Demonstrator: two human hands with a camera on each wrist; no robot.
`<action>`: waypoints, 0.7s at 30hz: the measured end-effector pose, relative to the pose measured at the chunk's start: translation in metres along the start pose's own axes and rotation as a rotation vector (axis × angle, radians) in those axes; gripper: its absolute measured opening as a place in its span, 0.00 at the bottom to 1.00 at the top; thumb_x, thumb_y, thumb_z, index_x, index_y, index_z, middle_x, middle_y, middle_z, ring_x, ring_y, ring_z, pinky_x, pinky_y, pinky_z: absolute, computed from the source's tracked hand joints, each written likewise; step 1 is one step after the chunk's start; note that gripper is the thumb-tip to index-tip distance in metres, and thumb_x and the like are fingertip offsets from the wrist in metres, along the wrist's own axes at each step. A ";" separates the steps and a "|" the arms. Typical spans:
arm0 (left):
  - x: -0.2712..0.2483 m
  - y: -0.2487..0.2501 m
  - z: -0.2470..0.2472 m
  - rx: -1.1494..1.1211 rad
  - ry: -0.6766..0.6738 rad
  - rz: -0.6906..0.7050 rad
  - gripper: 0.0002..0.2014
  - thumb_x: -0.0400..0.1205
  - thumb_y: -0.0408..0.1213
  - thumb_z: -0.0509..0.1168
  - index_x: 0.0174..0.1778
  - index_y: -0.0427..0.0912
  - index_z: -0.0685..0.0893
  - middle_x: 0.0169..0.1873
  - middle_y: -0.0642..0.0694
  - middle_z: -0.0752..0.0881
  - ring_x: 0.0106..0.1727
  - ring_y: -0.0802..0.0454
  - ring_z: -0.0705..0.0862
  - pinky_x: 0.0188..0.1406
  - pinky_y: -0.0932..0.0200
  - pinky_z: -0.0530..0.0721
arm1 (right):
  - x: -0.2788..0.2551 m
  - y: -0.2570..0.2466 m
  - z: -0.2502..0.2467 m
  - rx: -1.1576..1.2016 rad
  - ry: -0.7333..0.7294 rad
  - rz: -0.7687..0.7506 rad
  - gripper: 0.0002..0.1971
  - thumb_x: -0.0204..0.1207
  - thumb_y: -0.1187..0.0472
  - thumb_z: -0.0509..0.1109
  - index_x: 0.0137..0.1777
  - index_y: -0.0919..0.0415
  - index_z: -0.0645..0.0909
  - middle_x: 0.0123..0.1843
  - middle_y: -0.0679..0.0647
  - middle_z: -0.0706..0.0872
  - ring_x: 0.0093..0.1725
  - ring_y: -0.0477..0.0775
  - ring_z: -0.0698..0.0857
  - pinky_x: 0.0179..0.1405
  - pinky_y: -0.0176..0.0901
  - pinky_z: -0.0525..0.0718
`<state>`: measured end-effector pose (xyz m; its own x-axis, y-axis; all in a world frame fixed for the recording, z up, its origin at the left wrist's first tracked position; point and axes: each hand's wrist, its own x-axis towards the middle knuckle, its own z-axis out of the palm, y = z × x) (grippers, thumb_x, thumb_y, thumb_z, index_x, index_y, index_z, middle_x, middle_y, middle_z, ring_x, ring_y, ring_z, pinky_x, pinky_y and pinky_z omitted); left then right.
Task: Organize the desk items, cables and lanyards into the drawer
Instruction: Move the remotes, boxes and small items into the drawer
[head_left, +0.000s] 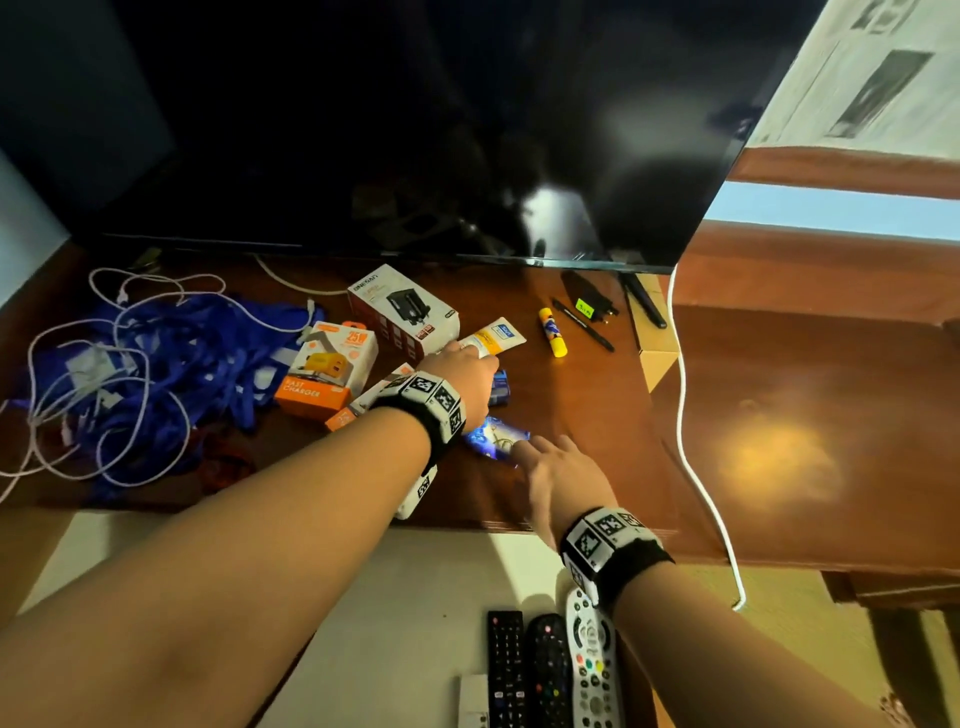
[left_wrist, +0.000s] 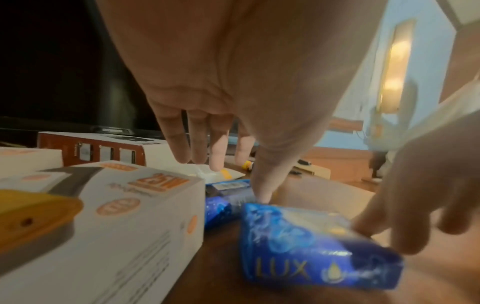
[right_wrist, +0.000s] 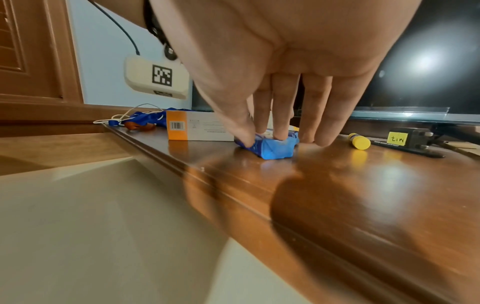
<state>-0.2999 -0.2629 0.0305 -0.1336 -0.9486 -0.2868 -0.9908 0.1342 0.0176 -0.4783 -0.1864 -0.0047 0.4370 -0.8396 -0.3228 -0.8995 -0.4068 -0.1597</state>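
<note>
Wooden tabletop under a dark TV screen that fills the upper half of the head view. Left side of frame: heap of blue lanyards tangled with white cables. Center: orange-and-white charger box, with a white adapter box just behind it. Right of center: white tube, yellow glue stick, black pen, black plug with a yellow sticker. Left hand reaches over the boxes, fingers straight and spread, pointing down; in the left wrist view its fingers hang over the tube end, thumb tip down beside a dark blue packet; contact with either unclear. Right hand is at lower center, its grip pinching the blue soap packet: right wrist view shows thumb on the packet's left edge, two fingers on its top, the other two straight, tips at the tabletop just to the right. Soap packet lies flat on the tabletop near the front edge, just right of the charger box. Bottom of head view: three remote controls side by side on a pale surface below the tabletop edge. White cord runs down the right side.
</note>
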 end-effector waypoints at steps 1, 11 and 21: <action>0.004 0.000 0.003 0.018 -0.019 -0.005 0.26 0.85 0.47 0.68 0.79 0.47 0.74 0.74 0.43 0.79 0.77 0.40 0.74 0.71 0.42 0.80 | -0.002 0.002 0.001 -0.006 0.007 0.005 0.27 0.70 0.58 0.66 0.71 0.45 0.75 0.60 0.47 0.83 0.60 0.60 0.80 0.63 0.57 0.82; 0.020 -0.007 0.017 -0.025 -0.015 -0.077 0.21 0.83 0.47 0.70 0.70 0.46 0.76 0.65 0.37 0.84 0.70 0.36 0.79 0.66 0.39 0.85 | -0.006 0.005 0.003 0.130 0.108 0.144 0.09 0.84 0.54 0.63 0.61 0.53 0.74 0.56 0.52 0.79 0.57 0.61 0.79 0.50 0.53 0.79; 0.003 -0.008 0.005 0.040 0.034 -0.100 0.25 0.87 0.48 0.66 0.76 0.38 0.73 0.71 0.35 0.79 0.73 0.37 0.74 0.71 0.44 0.79 | 0.034 -0.015 -0.011 0.229 0.004 0.235 0.37 0.77 0.48 0.77 0.82 0.54 0.64 0.77 0.55 0.73 0.75 0.63 0.77 0.72 0.55 0.80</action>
<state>-0.2924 -0.2657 0.0250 -0.0354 -0.9669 -0.2526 -0.9976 0.0491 -0.0482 -0.4505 -0.2126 -0.0028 0.2173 -0.9025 -0.3719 -0.9514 -0.1106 -0.2876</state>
